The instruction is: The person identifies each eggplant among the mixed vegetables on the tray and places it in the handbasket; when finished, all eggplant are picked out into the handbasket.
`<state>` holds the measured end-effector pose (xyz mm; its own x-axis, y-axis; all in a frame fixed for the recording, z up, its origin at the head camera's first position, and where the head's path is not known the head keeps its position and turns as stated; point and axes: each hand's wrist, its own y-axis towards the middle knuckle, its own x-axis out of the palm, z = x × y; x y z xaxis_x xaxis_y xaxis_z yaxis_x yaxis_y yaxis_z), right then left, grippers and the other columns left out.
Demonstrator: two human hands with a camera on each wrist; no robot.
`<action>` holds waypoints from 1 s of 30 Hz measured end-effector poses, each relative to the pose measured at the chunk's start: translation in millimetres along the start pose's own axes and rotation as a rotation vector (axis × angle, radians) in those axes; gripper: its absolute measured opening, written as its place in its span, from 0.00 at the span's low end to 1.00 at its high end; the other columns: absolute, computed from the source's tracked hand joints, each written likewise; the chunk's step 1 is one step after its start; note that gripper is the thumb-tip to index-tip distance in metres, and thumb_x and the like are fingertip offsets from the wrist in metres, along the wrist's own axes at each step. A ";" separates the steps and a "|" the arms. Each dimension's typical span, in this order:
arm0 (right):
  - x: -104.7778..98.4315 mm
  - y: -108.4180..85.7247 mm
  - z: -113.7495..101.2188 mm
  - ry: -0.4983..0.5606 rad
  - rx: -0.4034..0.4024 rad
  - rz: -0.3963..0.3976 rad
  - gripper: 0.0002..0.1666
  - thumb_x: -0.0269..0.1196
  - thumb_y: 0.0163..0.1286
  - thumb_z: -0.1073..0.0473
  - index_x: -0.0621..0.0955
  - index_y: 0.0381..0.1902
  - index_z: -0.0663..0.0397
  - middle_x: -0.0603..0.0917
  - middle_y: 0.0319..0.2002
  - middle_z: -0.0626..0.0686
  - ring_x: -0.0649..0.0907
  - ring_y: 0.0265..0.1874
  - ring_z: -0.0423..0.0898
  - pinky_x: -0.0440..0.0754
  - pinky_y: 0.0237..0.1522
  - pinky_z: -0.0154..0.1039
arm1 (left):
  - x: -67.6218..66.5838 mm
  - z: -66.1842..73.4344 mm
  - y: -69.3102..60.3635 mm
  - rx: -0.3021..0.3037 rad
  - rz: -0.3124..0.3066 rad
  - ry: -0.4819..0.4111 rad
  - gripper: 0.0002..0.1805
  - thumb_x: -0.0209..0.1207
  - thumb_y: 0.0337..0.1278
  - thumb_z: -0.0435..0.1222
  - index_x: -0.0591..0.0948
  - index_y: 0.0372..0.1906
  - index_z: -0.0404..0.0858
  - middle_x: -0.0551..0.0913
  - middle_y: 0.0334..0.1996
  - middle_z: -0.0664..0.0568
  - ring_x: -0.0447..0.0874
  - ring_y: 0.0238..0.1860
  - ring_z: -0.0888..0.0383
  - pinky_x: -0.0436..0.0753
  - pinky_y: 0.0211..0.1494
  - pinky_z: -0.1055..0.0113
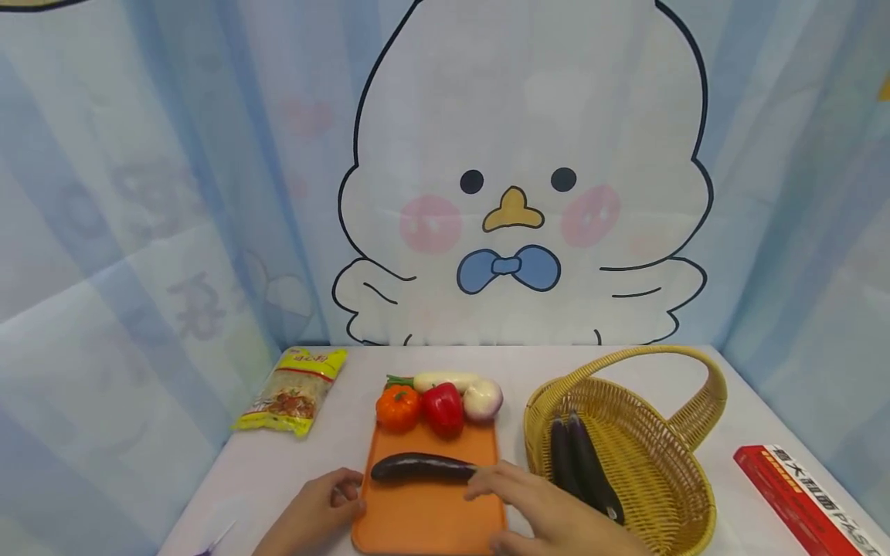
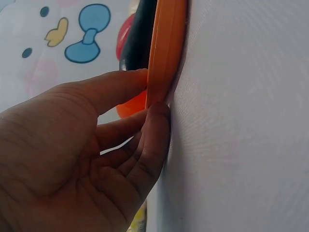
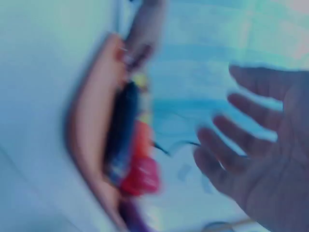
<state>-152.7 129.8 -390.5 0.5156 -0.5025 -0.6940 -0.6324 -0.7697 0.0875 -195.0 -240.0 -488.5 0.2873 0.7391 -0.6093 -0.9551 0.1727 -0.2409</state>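
An orange tray (image 1: 431, 517) lies on the table and bears a dark eggplant (image 1: 417, 468) set crosswise. Behind the eggplant are an orange pumpkin-shaped vegetable (image 1: 399, 408), a red bell pepper (image 1: 443, 409), a white radish (image 1: 445, 379) and a purple-white turnip (image 1: 483, 400). My left hand (image 1: 323, 506) pinches the tray's left edge between thumb and fingers, as the left wrist view shows. Over the tray's right side is my right hand (image 1: 538, 506), fingers spread and holding nothing. In the right wrist view it stands apart from the tray, and that picture is blurred.
A yellow wicker basket (image 1: 653, 471) with a tall handle stands right of the tray, holding two more eggplants (image 1: 584, 467). At the back left lies a yellow food packet (image 1: 292, 391). A red pasta box (image 1: 799, 498) lies far right. Curtains enclose the table.
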 end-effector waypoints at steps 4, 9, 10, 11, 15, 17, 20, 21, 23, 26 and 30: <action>28.1 22.8 16.7 -0.184 0.057 0.163 0.28 0.64 0.69 0.49 0.70 0.66 0.36 0.70 0.63 0.43 0.72 0.60 0.44 0.73 0.59 0.49 | 3.2 -1.1 0.3 0.022 -0.015 -0.009 0.24 0.67 0.57 0.45 0.80 0.53 0.35 0.78 0.32 0.54 0.76 0.32 0.56 0.76 0.36 0.60; 41.4 44.7 32.6 -0.304 0.114 0.337 0.31 0.71 0.61 0.56 0.75 0.61 0.52 0.75 0.57 0.51 0.75 0.55 0.49 0.75 0.54 0.52 | 0.9 -1.5 -1.7 0.061 -0.014 0.007 0.24 0.67 0.57 0.45 0.80 0.53 0.34 0.78 0.32 0.54 0.76 0.32 0.56 0.76 0.36 0.61; 42.5 49.1 35.6 -0.295 0.131 0.357 0.30 0.71 0.60 0.57 0.75 0.60 0.53 0.76 0.55 0.51 0.76 0.53 0.49 0.75 0.53 0.51 | 0.1 -1.6 -2.2 0.066 -0.013 0.007 0.24 0.67 0.57 0.44 0.80 0.53 0.33 0.78 0.32 0.54 0.76 0.32 0.56 0.76 0.36 0.62; 43.3 53.3 38.5 -0.279 0.149 0.372 0.30 0.72 0.60 0.58 0.76 0.59 0.54 0.77 0.54 0.52 0.76 0.51 0.49 0.75 0.51 0.51 | -0.6 -1.7 -2.6 0.073 -0.011 0.009 0.24 0.67 0.57 0.44 0.79 0.53 0.33 0.78 0.32 0.54 0.77 0.32 0.56 0.76 0.36 0.62; 47.6 63.5 50.2 -0.202 0.234 0.413 0.30 0.74 0.57 0.58 0.78 0.57 0.55 0.80 0.52 0.53 0.78 0.49 0.51 0.75 0.50 0.52 | 0.5 -3.0 -4.2 0.062 -0.014 -0.010 0.24 0.67 0.57 0.43 0.79 0.53 0.33 0.78 0.32 0.54 0.77 0.32 0.56 0.76 0.36 0.62; 52.2 63.1 55.6 -0.162 0.278 0.428 0.31 0.74 0.56 0.58 0.78 0.57 0.55 0.81 0.52 0.54 0.79 0.50 0.52 0.75 0.51 0.53 | 4.0 -5.0 -4.5 0.040 -0.024 -0.018 0.24 0.67 0.57 0.43 0.79 0.53 0.33 0.78 0.33 0.54 0.77 0.32 0.56 0.77 0.36 0.62; 58.0 61.3 60.3 -0.161 0.321 0.460 0.31 0.75 0.54 0.57 0.79 0.56 0.56 0.82 0.51 0.54 0.80 0.50 0.53 0.74 0.53 0.55 | 8.0 -7.3 -5.3 0.036 -0.033 -0.022 0.24 0.67 0.57 0.43 0.79 0.53 0.33 0.78 0.33 0.54 0.77 0.33 0.56 0.77 0.36 0.62; 59.4 61.2 61.3 -0.165 0.333 0.473 0.31 0.76 0.53 0.57 0.80 0.55 0.56 0.83 0.50 0.54 0.81 0.49 0.53 0.72 0.54 0.55 | 8.4 -7.6 -5.6 0.044 -0.034 -0.025 0.24 0.67 0.57 0.43 0.79 0.54 0.33 0.78 0.33 0.54 0.77 0.33 0.56 0.77 0.36 0.62; 60.4 62.2 63.0 -0.179 0.347 0.493 0.30 0.76 0.53 0.57 0.80 0.54 0.56 0.84 0.49 0.54 0.81 0.49 0.53 0.68 0.56 0.57 | 7.9 -6.4 -5.5 0.060 -0.029 -0.024 0.24 0.67 0.57 0.42 0.79 0.54 0.32 0.78 0.33 0.54 0.77 0.33 0.56 0.77 0.36 0.63; 59.5 64.8 65.1 -0.161 0.365 0.510 0.30 0.77 0.52 0.57 0.81 0.53 0.55 0.84 0.48 0.54 0.82 0.48 0.52 0.68 0.57 0.56 | 5.1 -2.0 -6.2 0.074 -0.010 -0.017 0.25 0.68 0.57 0.41 0.78 0.55 0.32 0.78 0.34 0.54 0.78 0.33 0.57 0.77 0.36 0.64; 61.2 67.6 70.7 -0.047 0.348 0.508 0.31 0.76 0.54 0.59 0.79 0.55 0.58 0.83 0.50 0.57 0.84 0.48 0.52 0.78 0.51 0.51 | 0.7 0.9 -9.1 0.062 0.020 0.014 0.26 0.69 0.56 0.43 0.79 0.55 0.32 0.78 0.34 0.54 0.78 0.32 0.58 0.77 0.36 0.63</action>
<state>-204.7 74.9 -477.6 0.0794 -0.7482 -0.6587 -0.9479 -0.2611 0.1823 -186.2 -240.5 -486.1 0.2691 0.7338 -0.6238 -0.9631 0.1985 -0.1820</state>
